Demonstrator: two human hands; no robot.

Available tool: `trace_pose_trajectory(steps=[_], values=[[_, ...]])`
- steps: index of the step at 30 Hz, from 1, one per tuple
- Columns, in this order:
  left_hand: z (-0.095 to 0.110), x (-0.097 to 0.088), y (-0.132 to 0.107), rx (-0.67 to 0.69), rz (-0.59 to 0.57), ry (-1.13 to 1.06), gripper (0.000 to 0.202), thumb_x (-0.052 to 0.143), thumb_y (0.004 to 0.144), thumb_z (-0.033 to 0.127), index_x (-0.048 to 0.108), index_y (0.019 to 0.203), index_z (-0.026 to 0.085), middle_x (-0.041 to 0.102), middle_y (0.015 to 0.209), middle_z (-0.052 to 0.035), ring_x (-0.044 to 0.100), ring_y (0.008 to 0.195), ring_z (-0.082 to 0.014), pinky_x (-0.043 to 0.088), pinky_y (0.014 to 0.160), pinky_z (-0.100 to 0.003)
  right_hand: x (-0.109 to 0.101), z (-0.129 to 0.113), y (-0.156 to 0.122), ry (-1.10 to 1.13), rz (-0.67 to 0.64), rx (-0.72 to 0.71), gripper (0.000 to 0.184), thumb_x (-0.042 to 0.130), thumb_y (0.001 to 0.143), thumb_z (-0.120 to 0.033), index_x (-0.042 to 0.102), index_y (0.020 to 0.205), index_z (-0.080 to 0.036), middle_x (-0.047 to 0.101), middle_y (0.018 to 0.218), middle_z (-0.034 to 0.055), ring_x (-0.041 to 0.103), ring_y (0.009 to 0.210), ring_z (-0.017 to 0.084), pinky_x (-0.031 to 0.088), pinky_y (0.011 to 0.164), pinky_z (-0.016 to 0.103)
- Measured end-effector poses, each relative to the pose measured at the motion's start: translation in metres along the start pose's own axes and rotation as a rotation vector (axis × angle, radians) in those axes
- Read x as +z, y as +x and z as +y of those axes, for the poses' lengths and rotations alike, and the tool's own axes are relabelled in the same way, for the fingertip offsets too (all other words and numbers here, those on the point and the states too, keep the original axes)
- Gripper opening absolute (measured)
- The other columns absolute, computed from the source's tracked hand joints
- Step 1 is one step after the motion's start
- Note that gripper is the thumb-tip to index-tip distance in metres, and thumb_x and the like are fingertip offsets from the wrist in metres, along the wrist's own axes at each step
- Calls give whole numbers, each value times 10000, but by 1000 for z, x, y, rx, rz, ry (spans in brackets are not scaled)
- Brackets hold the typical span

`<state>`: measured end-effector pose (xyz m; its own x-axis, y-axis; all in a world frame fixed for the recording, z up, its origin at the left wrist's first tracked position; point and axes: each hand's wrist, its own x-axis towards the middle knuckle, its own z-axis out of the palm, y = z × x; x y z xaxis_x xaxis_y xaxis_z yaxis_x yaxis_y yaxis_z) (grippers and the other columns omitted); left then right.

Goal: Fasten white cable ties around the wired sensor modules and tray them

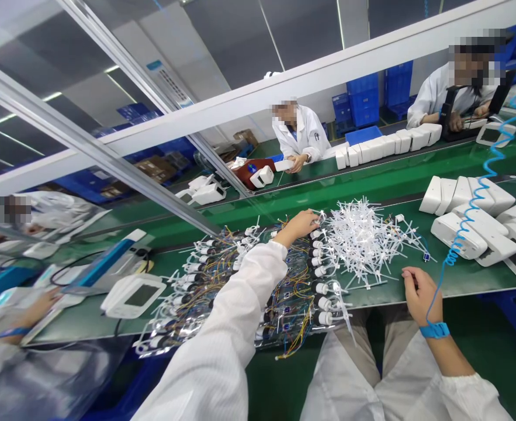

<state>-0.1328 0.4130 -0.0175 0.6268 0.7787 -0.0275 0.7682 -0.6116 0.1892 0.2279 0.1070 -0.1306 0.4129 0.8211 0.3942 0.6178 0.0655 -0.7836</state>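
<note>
My left hand reaches to the far end of a row of small black-and-white pumps with white tubing and coloured wires. Its fingers are closed at a white tube end of the farthest pump there; the exact grip is partly hidden. The pumps lie in clear plastic, in several rows under my left sleeve. Just right of that hand is a big heap of short white tube pieces. My right hand rests by the bench's front edge, fingers curled together, nothing visible in it. A blue wrist strap circles that wrist.
White device housings are stacked on the right of the green bench. A blue coiled cord hangs down to my wrist strap. At left stands a white device with a screen. Co-workers sit across and at left; a metal frame crosses above.
</note>
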Motion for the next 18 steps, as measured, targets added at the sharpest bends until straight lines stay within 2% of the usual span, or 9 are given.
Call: trace_pose_trajectory(steps=[2, 6, 12, 18], values=[[1, 1, 2, -11, 10, -26, 163, 705, 963, 284, 820, 1043, 199, 825, 1078, -125, 750, 1084, -301, 553, 1039, -367, 0, 0, 0, -7, 7, -5, 408, 499, 1111, -542, 768, 1069, -237, 837, 1053, 133, 770, 979, 337, 574, 907, 462], [-1, -1, 3, -55, 30, -100, 238, 761, 903, 261, 803, 1131, 204, 836, 1081, -103, 755, 998, -293, 568, 980, -369, 0, 0, 1, -11, 3, -16, 380, 502, 1108, -510, 764, 1069, -238, 836, 1057, 130, 769, 995, 337, 573, 922, 465], [-3, -5, 2, -86, 66, -235, 285, 804, 897, 411, 821, 1094, 207, 851, 1129, -93, 770, 1024, -301, 588, 984, -375, -1, -1, 2, -1, 2, -22, 347, 511, 1102, -477, 760, 1061, -239, 833, 1045, 126, 769, 985, 329, 577, 907, 456], [11, 9, 4, -73, 138, -345, 383, 751, 931, 457, 817, 1172, 166, 850, 1194, -100, 761, 1062, -280, 594, 1005, -366, -1, -3, 2, -16, 8, -30, 340, 502, 1098, -461, 756, 1060, -238, 828, 1043, 134, 758, 988, 327, 576, 920, 463]])
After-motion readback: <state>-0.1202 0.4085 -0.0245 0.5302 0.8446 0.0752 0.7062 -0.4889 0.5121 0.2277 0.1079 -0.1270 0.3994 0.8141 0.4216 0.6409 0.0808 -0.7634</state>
